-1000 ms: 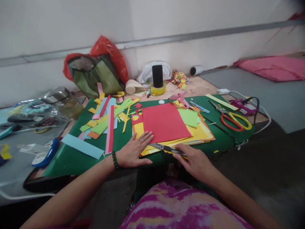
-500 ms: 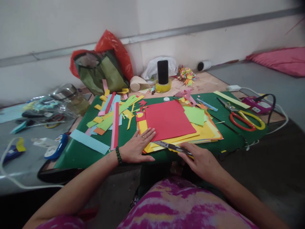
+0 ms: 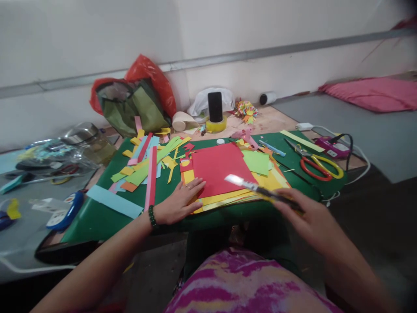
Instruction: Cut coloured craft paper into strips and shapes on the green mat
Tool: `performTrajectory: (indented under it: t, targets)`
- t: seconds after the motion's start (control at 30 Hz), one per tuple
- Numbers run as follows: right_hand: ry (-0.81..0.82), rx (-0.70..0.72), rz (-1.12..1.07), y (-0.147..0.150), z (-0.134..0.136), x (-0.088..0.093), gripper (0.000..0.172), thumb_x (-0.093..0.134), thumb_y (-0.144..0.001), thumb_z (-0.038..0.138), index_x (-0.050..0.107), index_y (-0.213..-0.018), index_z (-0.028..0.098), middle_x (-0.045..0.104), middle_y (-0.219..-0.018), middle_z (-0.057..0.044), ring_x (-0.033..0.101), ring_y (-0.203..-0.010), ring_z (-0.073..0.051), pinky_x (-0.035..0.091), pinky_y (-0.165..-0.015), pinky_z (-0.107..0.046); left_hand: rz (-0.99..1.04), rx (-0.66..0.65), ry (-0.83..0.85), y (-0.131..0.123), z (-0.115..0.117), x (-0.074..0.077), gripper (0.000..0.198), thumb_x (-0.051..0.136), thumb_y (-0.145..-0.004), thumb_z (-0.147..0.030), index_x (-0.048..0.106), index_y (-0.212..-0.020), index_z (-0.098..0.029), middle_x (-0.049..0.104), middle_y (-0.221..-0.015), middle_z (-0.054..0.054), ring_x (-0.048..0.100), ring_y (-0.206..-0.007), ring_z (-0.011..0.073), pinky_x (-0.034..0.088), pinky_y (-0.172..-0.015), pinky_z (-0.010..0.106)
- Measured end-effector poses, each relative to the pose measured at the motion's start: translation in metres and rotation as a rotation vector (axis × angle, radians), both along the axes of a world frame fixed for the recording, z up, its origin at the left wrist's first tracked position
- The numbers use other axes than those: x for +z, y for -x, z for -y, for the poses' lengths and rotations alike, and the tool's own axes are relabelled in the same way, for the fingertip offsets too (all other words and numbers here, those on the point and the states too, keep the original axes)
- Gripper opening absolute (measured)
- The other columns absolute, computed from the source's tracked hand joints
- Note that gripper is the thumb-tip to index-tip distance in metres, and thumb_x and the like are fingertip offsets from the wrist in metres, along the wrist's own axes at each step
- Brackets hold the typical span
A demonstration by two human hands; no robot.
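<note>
A red paper sheet (image 3: 221, 167) lies on a stack of yellow and orange paper (image 3: 224, 199) at the front of the green mat. My left hand (image 3: 179, 200) rests flat on the sheet's lower left corner, fingers stretched out. In my right hand (image 3: 299, 213) is a utility knife (image 3: 260, 190), its blade pointing left above the sheet's lower right part and slightly blurred. A light green paper piece (image 3: 257, 162) sits on the stack, right of the red sheet.
Cut paper strips (image 3: 151, 174) cover the mat's left side. Scissors (image 3: 317, 163), a pink glue gun (image 3: 246, 138) and a blue pen (image 3: 273, 148) lie at right. Behind stand a phone (image 3: 215, 106) against a tape roll (image 3: 215, 124) and a green bag (image 3: 133, 104).
My right hand has lifted the utility knife up and to the right, away from the stack's front edge. My left hand stays on the red sheet. The whole view has shifted slightly.
</note>
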State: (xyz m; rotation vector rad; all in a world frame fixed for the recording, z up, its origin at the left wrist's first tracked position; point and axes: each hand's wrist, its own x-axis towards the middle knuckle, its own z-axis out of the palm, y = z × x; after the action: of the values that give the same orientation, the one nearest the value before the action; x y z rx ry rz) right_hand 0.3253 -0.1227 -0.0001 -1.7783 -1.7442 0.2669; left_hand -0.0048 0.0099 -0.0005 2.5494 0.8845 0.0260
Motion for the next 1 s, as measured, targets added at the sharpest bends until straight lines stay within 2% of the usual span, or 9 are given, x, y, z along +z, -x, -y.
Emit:
performTrajectory:
  t: [0.07,0.13,0.23,0.33,0.5,0.6,0.7,0.87,1.0]
  targets:
    - [-0.053,-0.239,0.09,-0.024,-0.009,-0.001,0.037,0.049,-0.088,0.049,0.063,-0.11,0.023,0.073,-0.098,-0.008,0.068,-0.069,-0.022,0.05,-0.062,-0.032,0.014,0.073,-0.102,-0.013,0.0,0.005,0.057,0.033,-0.097,-0.054,0.048,-0.139,-0.018,0.051,-0.139,0.017,0.045,-0.129,0.029,0.031,-0.109,0.047]
    - [-0.049,-0.36,0.182,-0.042,-0.026,-0.007,0.039,0.05,-0.087,0.048,0.063,-0.112,0.021,0.072,-0.106,-0.011,0.068,-0.081,-0.027,0.049,-0.064,-0.034,-0.003,0.123,-0.174,-0.029,0.0,0.008,0.048,0.045,-0.094,-0.05,0.059,-0.124,-0.015,0.058,-0.122,0.016,0.054,-0.114,0.0279,0.041,-0.099,0.041]
    - [0.02,-0.378,0.257,-0.052,-0.057,-0.02,0.039,0.046,-0.09,0.045,0.063,-0.113,0.019,0.07,-0.107,-0.013,0.066,-0.089,-0.029,0.047,-0.065,-0.034,-0.061,0.185,-0.186,-0.053,-0.002,0.008,0.036,0.06,-0.087,-0.042,0.063,-0.108,-0.013,0.06,-0.108,0.013,0.059,-0.098,0.0257,0.047,-0.087,0.037]
    - [0.048,-0.301,0.351,-0.052,-0.079,-0.033,0.036,0.045,-0.091,0.039,0.064,-0.113,0.018,0.07,-0.098,-0.012,0.063,-0.091,-0.028,0.047,-0.067,-0.033,-0.086,0.26,-0.118,-0.066,-0.006,0.005,0.03,0.067,-0.082,-0.038,0.06,-0.1,-0.014,0.062,-0.098,0.009,0.06,-0.089,0.023,0.047,-0.077,0.032]
    - [-0.032,-0.278,0.445,-0.055,-0.081,-0.045,0.038,0.049,-0.091,0.043,0.066,-0.114,0.017,0.065,-0.098,-0.015,0.058,-0.093,-0.03,0.048,-0.074,-0.039,-0.166,0.317,-0.067,-0.073,-0.005,0.01,0.023,0.063,-0.084,-0.035,0.059,-0.098,-0.017,0.066,-0.086,0.004,0.062,-0.078,0.0193,0.042,-0.063,0.027]
    - [-0.207,-0.164,0.381,-0.048,-0.077,-0.038,0.038,0.049,-0.092,0.043,0.065,-0.114,0.018,0.066,-0.101,-0.014,0.058,-0.093,-0.029,0.049,-0.08,-0.041,-0.186,0.313,-0.143,-0.076,0.002,0.014,0.017,0.059,-0.086,-0.032,0.06,-0.095,-0.017,0.067,-0.091,0.007,0.063,-0.084,0.0214,0.042,-0.068,0.028]
    - [-0.283,0.091,0.321,-0.023,-0.082,-0.021,0.031,0.046,-0.094,0.034,0.065,-0.114,0.02,0.067,-0.108,-0.011,0.058,-0.1,-0.026,0.049,-0.087,-0.038,-0.217,0.29,-0.194,-0.081,0.006,0.018,0.023,0.057,-0.087,-0.038,0.061,-0.094,-0.016,0.068,-0.094,0.01,0.063,-0.089,0.0251,0.044,-0.072,0.031]
    - [-0.035,0.477,0.522,0.029,-0.118,0.008,0.045,0.044,-0.087,0.006,0.057,-0.129,0.015,0.058,-0.135,-0.014,0.049,-0.126,-0.025,0.038,-0.104,-0.04,-0.254,0.274,-0.267,-0.092,0.002,0.022,0.028,0.056,-0.087,-0.04,0.064,-0.096,-0.015,0.069,-0.096,0.015,0.065,-0.09,0.0285,0.047,-0.076,0.035]
    - [0.08,0.564,0.547,0.049,-0.142,0.01,0.032,0.051,-0.084,0.006,0.067,-0.111,0.013,0.072,-0.103,-0.016,0.064,-0.104,-0.025,0.046,-0.088,-0.034,-0.202,0.293,-0.251,-0.1,0.0,0.018,0.021,0.054,-0.084,-0.024,0.07,-0.083,-0.011,0.069,-0.095,0.022,0.066,-0.087,0.0316,0.048,-0.076,0.039]
